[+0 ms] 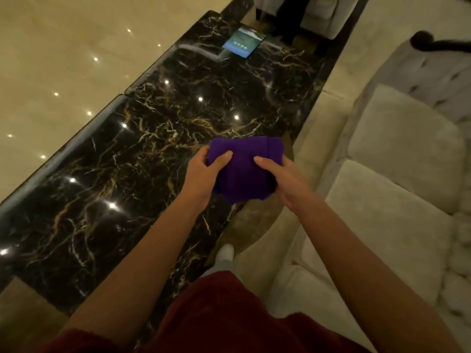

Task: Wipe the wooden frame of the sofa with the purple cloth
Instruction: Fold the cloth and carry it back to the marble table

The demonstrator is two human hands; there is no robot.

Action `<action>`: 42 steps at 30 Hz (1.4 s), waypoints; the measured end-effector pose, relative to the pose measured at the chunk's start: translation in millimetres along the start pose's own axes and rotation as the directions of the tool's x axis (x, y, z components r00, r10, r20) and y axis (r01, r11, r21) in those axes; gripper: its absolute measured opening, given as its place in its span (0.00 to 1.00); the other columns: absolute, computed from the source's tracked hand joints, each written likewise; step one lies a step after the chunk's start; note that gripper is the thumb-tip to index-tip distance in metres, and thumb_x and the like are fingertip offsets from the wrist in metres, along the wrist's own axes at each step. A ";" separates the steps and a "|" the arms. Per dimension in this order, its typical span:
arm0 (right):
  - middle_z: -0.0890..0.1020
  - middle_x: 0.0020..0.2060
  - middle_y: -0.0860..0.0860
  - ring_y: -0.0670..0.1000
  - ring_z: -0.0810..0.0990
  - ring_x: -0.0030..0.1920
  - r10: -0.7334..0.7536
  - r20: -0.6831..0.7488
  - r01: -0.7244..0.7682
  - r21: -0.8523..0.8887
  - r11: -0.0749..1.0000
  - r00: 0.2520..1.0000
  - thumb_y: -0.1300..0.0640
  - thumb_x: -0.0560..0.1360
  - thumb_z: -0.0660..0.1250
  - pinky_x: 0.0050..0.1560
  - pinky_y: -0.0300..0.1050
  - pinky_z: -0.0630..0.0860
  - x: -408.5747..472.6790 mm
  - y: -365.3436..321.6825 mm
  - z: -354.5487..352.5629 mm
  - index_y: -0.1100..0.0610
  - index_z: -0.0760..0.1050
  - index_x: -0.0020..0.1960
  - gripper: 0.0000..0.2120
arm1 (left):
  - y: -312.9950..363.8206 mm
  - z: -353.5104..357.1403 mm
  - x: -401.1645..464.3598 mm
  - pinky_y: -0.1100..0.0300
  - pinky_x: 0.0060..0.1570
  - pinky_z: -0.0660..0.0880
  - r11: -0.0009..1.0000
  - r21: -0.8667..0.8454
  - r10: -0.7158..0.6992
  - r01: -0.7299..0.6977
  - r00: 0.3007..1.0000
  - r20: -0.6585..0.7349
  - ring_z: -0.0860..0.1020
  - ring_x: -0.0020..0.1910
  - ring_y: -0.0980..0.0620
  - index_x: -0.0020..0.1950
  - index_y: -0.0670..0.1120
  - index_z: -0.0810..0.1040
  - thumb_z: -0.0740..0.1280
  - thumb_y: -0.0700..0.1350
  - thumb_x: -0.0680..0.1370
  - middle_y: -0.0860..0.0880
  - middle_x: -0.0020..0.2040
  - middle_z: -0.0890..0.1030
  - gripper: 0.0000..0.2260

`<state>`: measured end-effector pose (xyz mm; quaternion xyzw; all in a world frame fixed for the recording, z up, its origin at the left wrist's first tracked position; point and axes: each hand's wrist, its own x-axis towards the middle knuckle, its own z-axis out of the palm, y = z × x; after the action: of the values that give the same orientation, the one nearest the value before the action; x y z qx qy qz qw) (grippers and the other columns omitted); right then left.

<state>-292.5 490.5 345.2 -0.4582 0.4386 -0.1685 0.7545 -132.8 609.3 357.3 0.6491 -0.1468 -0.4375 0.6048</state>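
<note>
A folded purple cloth (243, 171) is held in front of me, above the edge of a black marble table. My left hand (204, 174) grips its left side with the thumb on top. My right hand (283, 180) grips its right side the same way. The sofa (397, 174) runs along the right, with cream seat cushions and a tufted grey back. A dark curved piece of its wooden frame (433, 43) shows at the top right, far from both hands.
The glossy black marble table (153, 154) with gold veins fills the middle and left. A tablet or booklet (243, 42) lies at its far end. Shiny beige floor lies to the left. My foot (225, 252) stands in the narrow gap between table and sofa.
</note>
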 end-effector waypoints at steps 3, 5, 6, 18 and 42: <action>0.88 0.56 0.45 0.48 0.87 0.57 -0.012 0.025 0.015 -0.100 0.995 1.000 0.42 0.61 0.83 0.64 0.54 0.81 54.0 -30.1 -6.0 0.40 0.83 0.57 0.26 | 7.2 14.1 55.6 0.47 0.65 0.78 0.998 0.058 -0.033 0.033 0.999 0.006 0.81 0.63 0.49 0.61 0.55 0.79 0.70 0.48 0.82 0.50 0.62 0.83 0.09; 0.88 0.58 0.45 0.49 0.86 0.59 -0.019 0.045 0.025 -0.138 0.990 0.999 0.41 0.62 0.82 0.64 0.55 0.81 95.1 -50.8 -12.1 0.39 0.82 0.59 0.26 | 12.3 22.4 95.7 0.49 0.64 0.79 0.998 0.033 -0.050 0.049 0.999 0.016 0.82 0.62 0.50 0.64 0.53 0.79 0.70 0.48 0.82 0.50 0.62 0.84 0.11; 0.87 0.58 0.45 0.50 0.86 0.60 -0.015 0.050 0.023 -0.147 0.989 0.999 0.41 0.62 0.82 0.64 0.54 0.81 115.0 -61.4 -14.9 0.39 0.82 0.59 0.27 | 15.4 26.0 115.3 0.50 0.63 0.80 0.998 0.005 -0.066 0.066 0.998 0.013 0.83 0.61 0.50 0.65 0.52 0.79 0.71 0.49 0.81 0.50 0.62 0.84 0.12; 0.90 0.52 0.50 0.52 0.89 0.53 0.221 0.148 -0.166 -0.317 0.934 0.964 0.47 0.65 0.81 0.53 0.51 0.84 323.5 -130.3 -31.2 0.47 0.83 0.58 0.22 | 26.1 69.4 274.5 0.47 0.58 0.83 0.843 -0.494 -0.313 0.213 0.941 -0.128 0.85 0.59 0.47 0.69 0.49 0.77 0.71 0.44 0.81 0.45 0.64 0.84 0.16; 0.86 0.59 0.45 0.51 0.85 0.60 0.713 0.299 -0.106 -0.880 0.463 0.634 0.55 0.66 0.79 0.67 0.57 0.81 605.0 88.7 -108.3 0.42 0.72 0.75 0.39 | -245.6 100.7 434.7 0.50 0.56 0.84 0.780 -0.531 -0.557 0.331 0.754 -0.349 0.83 0.62 0.49 0.84 0.58 0.58 0.72 0.36 0.79 0.49 0.68 0.79 0.39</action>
<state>-56.2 81.0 -57.4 -0.6403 0.2835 0.4161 0.5801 -41.5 285.7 -25.3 0.6005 0.2756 -0.4148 0.6256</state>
